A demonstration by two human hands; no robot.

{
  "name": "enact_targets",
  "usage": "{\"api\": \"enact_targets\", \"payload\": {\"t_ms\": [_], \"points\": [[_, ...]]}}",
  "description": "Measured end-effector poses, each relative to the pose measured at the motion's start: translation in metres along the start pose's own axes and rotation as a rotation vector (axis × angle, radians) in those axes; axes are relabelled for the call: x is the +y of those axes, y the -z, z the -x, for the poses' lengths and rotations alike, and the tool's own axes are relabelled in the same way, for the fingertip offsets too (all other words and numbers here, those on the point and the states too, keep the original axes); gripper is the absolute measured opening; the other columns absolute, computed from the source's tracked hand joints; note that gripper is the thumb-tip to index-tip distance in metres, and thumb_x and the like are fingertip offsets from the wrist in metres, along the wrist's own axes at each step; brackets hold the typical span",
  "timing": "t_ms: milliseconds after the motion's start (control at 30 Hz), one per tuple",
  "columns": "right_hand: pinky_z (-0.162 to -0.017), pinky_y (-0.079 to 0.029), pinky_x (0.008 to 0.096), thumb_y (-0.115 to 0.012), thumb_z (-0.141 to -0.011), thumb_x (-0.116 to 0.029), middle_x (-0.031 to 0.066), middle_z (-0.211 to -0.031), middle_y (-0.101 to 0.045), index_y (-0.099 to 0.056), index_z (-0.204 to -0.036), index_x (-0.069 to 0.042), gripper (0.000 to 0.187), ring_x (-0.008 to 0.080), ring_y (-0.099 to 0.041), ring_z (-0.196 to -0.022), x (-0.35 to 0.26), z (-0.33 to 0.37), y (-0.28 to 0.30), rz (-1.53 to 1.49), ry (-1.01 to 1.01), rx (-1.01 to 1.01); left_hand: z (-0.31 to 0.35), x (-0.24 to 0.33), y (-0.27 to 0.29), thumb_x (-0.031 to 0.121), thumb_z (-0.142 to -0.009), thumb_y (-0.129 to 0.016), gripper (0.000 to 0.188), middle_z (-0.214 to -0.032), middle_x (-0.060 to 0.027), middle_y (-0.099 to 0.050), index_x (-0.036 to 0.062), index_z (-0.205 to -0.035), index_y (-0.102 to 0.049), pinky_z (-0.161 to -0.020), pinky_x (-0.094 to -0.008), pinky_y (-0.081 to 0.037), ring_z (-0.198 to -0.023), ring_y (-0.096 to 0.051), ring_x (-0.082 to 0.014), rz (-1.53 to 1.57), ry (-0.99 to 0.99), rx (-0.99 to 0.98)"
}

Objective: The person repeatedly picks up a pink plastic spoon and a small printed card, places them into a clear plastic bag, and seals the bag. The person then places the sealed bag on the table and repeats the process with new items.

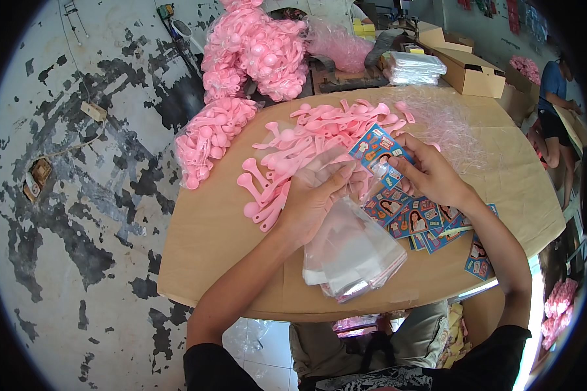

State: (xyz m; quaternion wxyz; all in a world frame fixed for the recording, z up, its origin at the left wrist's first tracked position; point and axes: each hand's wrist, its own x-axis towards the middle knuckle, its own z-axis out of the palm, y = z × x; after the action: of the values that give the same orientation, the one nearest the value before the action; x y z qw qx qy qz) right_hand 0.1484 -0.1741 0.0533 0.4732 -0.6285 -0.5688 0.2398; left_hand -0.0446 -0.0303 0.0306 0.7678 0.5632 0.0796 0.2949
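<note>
My left hand (319, 201) is closed on a clear plastic bag (324, 164), whose film spreads out above the fingers. Between the fingers and thumb of my right hand (432, 171) is a blue printed card (379, 154), tilted, with its lower left edge close to the bag. Under the right hand lie more blue cards (415, 218), overlapping in a loose pile. Nearest my left wrist is a stack of flat clear bags (353, 251) on the table. Pink plastic spoons (284, 156) are heaped just beyond both hands.
The table (222, 260) has a brown covering and a curved edge. Bulging bags of pink spoons (254, 49) stand at the back left. Packs of clear bags (414, 68) and a cardboard box (466, 72) are behind. Shredded clear film (447, 130) lies back right. Another person (554, 98) is at far right.
</note>
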Motion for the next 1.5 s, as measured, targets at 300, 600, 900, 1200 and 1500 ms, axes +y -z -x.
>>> {"api": "enact_targets", "payload": {"t_ms": [300, 600, 900, 1200, 1500], "points": [[-0.054, -0.047, 0.0238, -0.057, -0.101, -0.017, 0.002, -0.084, -0.056, -0.053, -0.121, 0.0, 0.026, 0.0059, -0.056, -0.062, 0.001, -0.001, 0.002, 0.002, 0.011, -0.008, -0.002, -0.001, 0.006, 0.03, -0.096, -0.066, 0.038, -0.11, -0.0121, -0.066, -0.0022, -0.115, -0.064, -0.095, -0.0356, -0.055, -0.102, -0.065, -0.0204, -0.038, -0.11, 0.197], [-0.053, -0.046, 0.0224, -0.061, -0.099, -0.017, 0.0006, -0.08, -0.06, -0.058, -0.115, -0.001, 0.023, 0.0042, -0.057, -0.064, 0.006, 0.003, -0.012, -0.021, 0.113, 0.015, -0.001, -0.004, -0.001, 0.026, -0.093, -0.071, 0.045, -0.119, -0.0117, -0.064, 0.0013, -0.127, -0.056, -0.092, -0.0367, -0.054, -0.107, -0.064, -0.0192, 0.017, -0.097, 0.156], [-0.058, -0.048, 0.0208, -0.062, -0.098, -0.015, 0.0004, -0.081, -0.064, -0.065, -0.105, 0.001, 0.017, 0.0017, -0.055, -0.068, 0.001, 0.009, -0.018, -0.023, 0.088, -0.128, 0.007, -0.006, -0.009, 0.019, -0.097, -0.066, 0.035, -0.114, -0.0101, -0.066, -0.0009, -0.124, -0.057, -0.091, -0.0338, -0.052, -0.104, -0.064, -0.0166, -0.129, -0.058, 0.037], [-0.059, -0.05, 0.0215, -0.063, -0.099, -0.019, -0.0009, -0.078, -0.066, -0.069, -0.1, -0.001, 0.019, 0.0028, -0.06, -0.065, -0.004, 0.015, -0.026, -0.228, -0.056, -0.188, 0.019, -0.006, -0.021, 0.015, -0.095, -0.067, 0.031, -0.109, -0.0047, -0.069, 0.0014, -0.122, -0.06, -0.083, -0.0292, -0.054, -0.095, -0.064, -0.0098, -0.268, 0.028, -0.021], [-0.059, -0.05, 0.0221, -0.067, -0.096, -0.023, 0.0002, -0.079, -0.067, -0.07, -0.101, -0.001, 0.023, 0.0035, -0.061, -0.067, -0.013, 0.016, -0.04, -0.358, -0.074, -0.063, 0.011, 0.0, -0.013, 0.036, -0.106, -0.041, 0.05, -0.144, -0.0168, -0.05, 0.0047, -0.145, -0.039, -0.108, -0.0421, -0.044, -0.128, -0.054, -0.0236, -0.013, -0.017, -0.258]]}}
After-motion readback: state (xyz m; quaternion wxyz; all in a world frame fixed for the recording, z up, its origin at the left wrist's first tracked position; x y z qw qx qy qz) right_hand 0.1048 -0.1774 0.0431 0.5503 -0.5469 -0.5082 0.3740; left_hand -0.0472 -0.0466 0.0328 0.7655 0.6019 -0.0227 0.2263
